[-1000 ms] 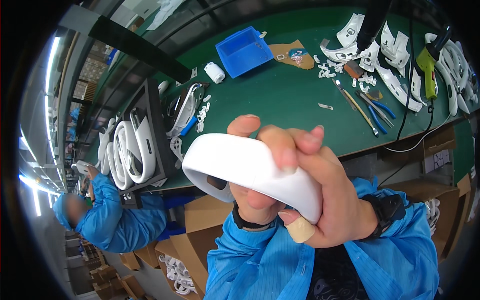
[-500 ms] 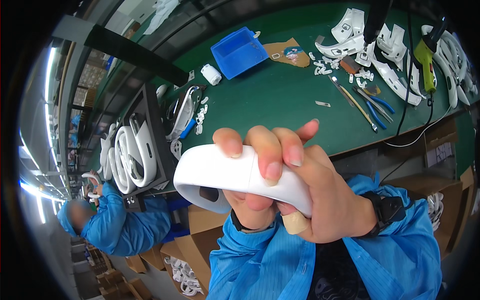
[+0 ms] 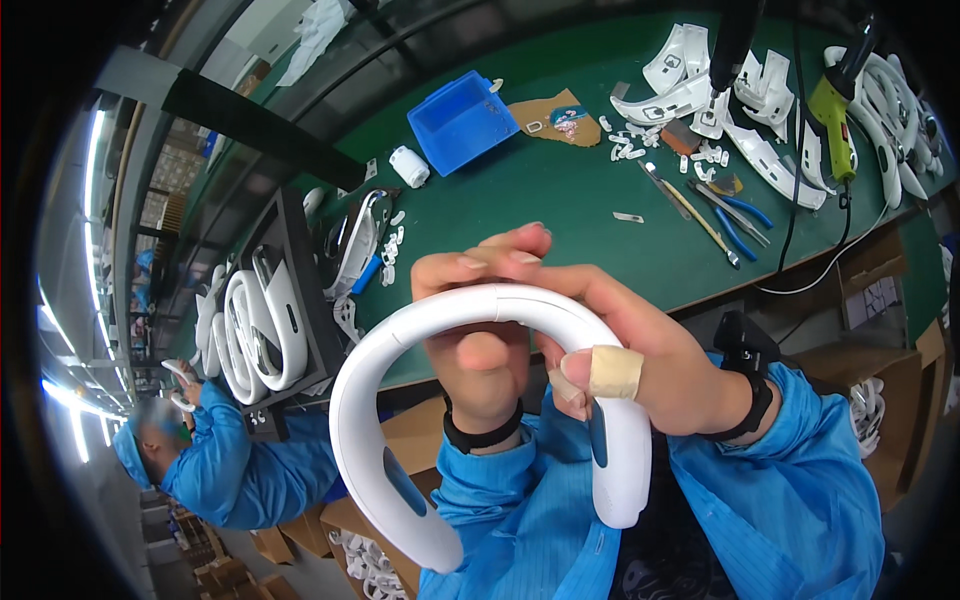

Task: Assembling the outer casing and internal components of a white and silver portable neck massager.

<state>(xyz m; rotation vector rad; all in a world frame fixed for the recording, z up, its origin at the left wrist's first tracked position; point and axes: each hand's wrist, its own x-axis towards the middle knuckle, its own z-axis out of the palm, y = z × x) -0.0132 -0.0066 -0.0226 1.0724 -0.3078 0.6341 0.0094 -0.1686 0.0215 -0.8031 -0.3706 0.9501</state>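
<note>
A glossy white U-shaped neckband (image 3: 362, 425) is held up in front of me, its curved top away from me and its two ends toward my body. Each arm bears a dark bluish oval inset on its inner side. My right hand (image 3: 680, 370) is closed round the right arm, its thumb, wrapped in a tan bandage, pressed on the outer face. Behind the curved top is my left hand (image 3: 485, 380), fingers reaching over the back and thumb below the curve; the band partly hides its grip.
On the green table (image 3: 520, 210) lie a blue bin (image 3: 460, 125), a white bottle (image 3: 409, 166), blue-handled pliers (image 3: 738, 230), small white clips and white shells. A green power tool (image 3: 832, 130) stands at right. Left, a black tray (image 3: 318, 320) holds neckbands; beyond it sits a co-worker (image 3: 240, 450).
The neckband has been turned from edge-on to showing its full U shape, ends toward me. My fingers have shifted from its front face to behind the top.
</note>
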